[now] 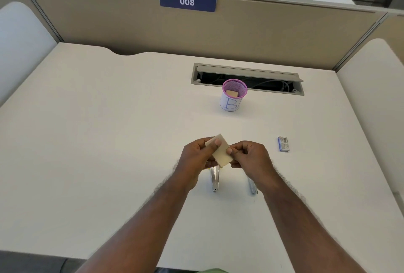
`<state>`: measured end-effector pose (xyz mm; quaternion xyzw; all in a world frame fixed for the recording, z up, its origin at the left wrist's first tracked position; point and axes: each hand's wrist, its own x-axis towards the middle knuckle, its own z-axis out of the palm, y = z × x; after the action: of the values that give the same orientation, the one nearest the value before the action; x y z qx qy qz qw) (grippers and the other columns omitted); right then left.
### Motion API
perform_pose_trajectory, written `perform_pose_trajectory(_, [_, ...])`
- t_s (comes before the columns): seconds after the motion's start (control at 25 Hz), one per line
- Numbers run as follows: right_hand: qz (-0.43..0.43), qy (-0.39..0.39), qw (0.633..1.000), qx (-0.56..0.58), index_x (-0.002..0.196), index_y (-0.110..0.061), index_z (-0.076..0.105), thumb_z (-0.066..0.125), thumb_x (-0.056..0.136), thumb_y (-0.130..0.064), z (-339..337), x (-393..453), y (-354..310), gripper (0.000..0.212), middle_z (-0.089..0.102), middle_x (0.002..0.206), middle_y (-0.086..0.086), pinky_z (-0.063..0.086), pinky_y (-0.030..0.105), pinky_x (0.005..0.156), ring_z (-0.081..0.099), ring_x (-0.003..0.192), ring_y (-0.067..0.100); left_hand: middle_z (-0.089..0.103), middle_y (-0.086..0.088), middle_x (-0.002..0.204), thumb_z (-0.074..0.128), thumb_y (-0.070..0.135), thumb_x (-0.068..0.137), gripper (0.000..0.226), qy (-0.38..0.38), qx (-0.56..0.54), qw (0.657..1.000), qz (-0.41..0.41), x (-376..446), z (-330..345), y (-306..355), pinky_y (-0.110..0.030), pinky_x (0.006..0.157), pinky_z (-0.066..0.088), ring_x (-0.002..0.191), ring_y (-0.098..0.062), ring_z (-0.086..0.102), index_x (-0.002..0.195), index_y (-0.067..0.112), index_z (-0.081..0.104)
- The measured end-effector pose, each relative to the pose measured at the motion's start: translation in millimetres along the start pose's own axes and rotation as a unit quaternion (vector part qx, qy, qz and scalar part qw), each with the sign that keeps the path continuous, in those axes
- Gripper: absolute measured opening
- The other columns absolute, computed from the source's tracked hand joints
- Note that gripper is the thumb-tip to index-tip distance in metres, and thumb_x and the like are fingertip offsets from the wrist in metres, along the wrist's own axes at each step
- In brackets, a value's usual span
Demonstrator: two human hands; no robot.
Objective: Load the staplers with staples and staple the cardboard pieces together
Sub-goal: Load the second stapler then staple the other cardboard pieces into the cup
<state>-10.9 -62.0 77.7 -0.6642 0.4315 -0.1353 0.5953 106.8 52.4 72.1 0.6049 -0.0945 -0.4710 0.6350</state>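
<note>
We pinch the pale rectangular cardboard pieces [220, 151] between left hand [196, 157] and right hand [251, 155], presumably aligning edges; two silver metal staplers [215, 179] lie just beneath.

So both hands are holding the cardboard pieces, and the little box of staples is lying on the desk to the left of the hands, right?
Not quite. The head view shows the box of staples lying to the right of the hands, not the left. Both the left hand and right hand do hold the cardboard pieces.

The left hand [197, 154] covers the front of one stapler [215, 179]; the right forearm hides most of the other stapler [253, 187]. The small box's [283, 144] print (a barcode aside) is too small to read.
</note>
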Motion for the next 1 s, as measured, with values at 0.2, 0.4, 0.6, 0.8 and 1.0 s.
perform_pose_trajectory(0.2, [-0.001,0.033,0.997,0.067,0.081,-0.018,0.073,0.069,0.090,-0.025,17,6,17,0.012,0.075,0.075,0.002,0.061,0.028,0.065,0.070,0.065,0.012,0.073,-0.017,0.089,0.063,0.009,0.093,0.009,0.031,-0.037,0.999,-0.015,-1,-14,-12,-0.026,0.068,0.059,0.080,-0.023,0.069,0.093,0.005,0.071])
perform_pose_trajectory(0.4, [0.046,0.020,0.967,-0.251,0.128,-0.022,0.048,0.070,0.083,-0.047,47,-2,64,0.056,0.051,0.119,-0.001,0.048,0.033,0.084,0.057,0.109,0.020,0.071,-0.002,0.071,0.066,0.010,0.091,0.010,0.157,-0.023,0.986,0.051,8,-37,8,-0.024,0.065,0.058,0.063,-0.010,0.065,0.083,0.011,0.071])
perform_pose_trajectory(0.6, [0.019,0.036,0.915,-0.401,0.141,-0.023,0.029,0.066,0.083,-0.049,73,-2,76,0.074,0.048,0.125,0.002,0.049,0.034,0.077,0.058,0.111,0.025,0.076,0.001,0.079,0.067,0.011,0.091,0.006,0.161,-0.008,0.984,0.070,4,-39,15,-0.023,0.066,0.059,0.070,-0.009,0.071,0.092,0.010,0.073])
perform_pose_trajectory(0.8, [0.039,0.030,0.939,-0.340,0.134,-0.018,0.044,0.058,0.086,-0.023,67,9,71,0.050,0.059,0.118,0.006,0.050,0.034,0.082,0.061,0.107,0.025,0.073,-0.010,0.098,0.066,0.009,0.091,0.007,0.162,0.002,0.984,0.069,-1,-35,19,-0.024,0.067,0.059,0.080,-0.019,0.068,0.089,0.013,0.071])
perform_pose_trajectory(1.0, [0.038,-0.040,0.997,-0.061,0.112,-0.020,0.065,0.068,0.085,-0.013,21,13,47,0.029,0.065,0.087,-0.003,0.059,0.036,0.076,0.064,0.075,0.013,0.073,-0.008,0.099,0.066,0.012,0.090,0.007,0.167,0.046,0.983,0.069,-4,-37,22,-0.026,0.069,0.061,0.068,-0.010,0.067,0.091,0.013,0.073])
